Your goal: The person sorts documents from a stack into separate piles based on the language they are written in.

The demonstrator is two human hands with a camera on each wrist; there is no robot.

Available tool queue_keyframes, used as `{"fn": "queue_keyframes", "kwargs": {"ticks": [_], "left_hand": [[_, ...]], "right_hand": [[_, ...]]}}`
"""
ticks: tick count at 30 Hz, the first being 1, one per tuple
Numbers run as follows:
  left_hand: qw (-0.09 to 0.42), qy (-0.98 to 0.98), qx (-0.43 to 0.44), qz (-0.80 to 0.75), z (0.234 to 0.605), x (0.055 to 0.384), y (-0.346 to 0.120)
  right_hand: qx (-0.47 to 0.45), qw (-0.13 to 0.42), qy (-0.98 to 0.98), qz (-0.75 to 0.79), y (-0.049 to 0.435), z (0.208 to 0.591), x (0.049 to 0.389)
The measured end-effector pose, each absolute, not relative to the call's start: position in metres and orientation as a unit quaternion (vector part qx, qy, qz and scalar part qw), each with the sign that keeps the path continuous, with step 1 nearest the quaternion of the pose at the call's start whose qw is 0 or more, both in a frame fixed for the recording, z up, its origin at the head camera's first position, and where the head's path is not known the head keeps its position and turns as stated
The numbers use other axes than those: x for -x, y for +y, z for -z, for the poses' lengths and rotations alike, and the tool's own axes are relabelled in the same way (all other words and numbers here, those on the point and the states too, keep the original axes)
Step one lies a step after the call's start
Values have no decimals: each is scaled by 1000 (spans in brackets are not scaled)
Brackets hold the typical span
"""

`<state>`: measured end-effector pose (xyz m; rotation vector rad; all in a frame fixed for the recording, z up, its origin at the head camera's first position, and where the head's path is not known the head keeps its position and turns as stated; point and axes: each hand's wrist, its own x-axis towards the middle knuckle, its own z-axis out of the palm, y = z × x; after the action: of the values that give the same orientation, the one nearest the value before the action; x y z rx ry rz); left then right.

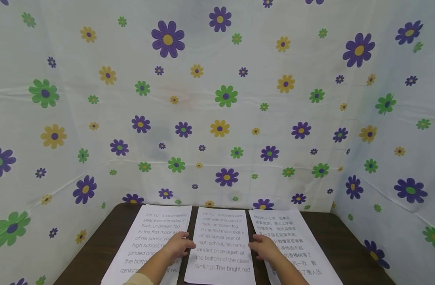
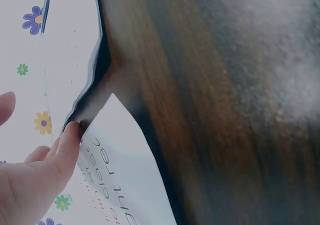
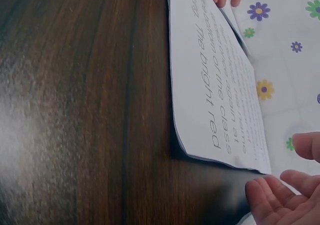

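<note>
Three stacks of printed paper lie side by side on a dark wooden table. My left hand point(image 1: 177, 246) lies over the inner edge of the left stack point(image 1: 132, 253), its fingertips at the left edge of the middle stack point(image 1: 219, 245). In the left wrist view its fingers point(image 2: 67, 150) reach into the gap between these two stacks. Opposite, my right hand point(image 1: 265, 248) hangs over the right stack point(image 1: 290, 233), fingertips right at the middle stack's right edge. Thumb and fingers stand apart in the right wrist view, with nothing gripped between them.
The dark wooden table point(image 1: 349, 241) shows at both sides and in narrow strips between the stacks. A white cloth point(image 1: 203, 87) with purple, green and yellow flowers hangs behind the table and along both sides. The left and middle stacks carry English text, the right one Chinese.
</note>
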<state>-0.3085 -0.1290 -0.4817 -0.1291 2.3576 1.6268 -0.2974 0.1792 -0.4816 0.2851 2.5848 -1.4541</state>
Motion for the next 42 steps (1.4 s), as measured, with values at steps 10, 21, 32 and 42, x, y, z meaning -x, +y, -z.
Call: {"fn": "queue_keyframes", "kwargs": {"ticks": [10,21,32,42], "left_hand": [[160,780,58,-602,482,308,-124],[106,817,49,-565,493,307,-121],[56,836,45,-543,498,308,-121],[37,842,68,-535,496,310,-125]], "right_hand": [[-107,95,859,491,170,485,293],[-112,87,855,499,170,491,294],[-115,88,846,513,172,492,294],[-108,86,846,516,171,492,292]]}}
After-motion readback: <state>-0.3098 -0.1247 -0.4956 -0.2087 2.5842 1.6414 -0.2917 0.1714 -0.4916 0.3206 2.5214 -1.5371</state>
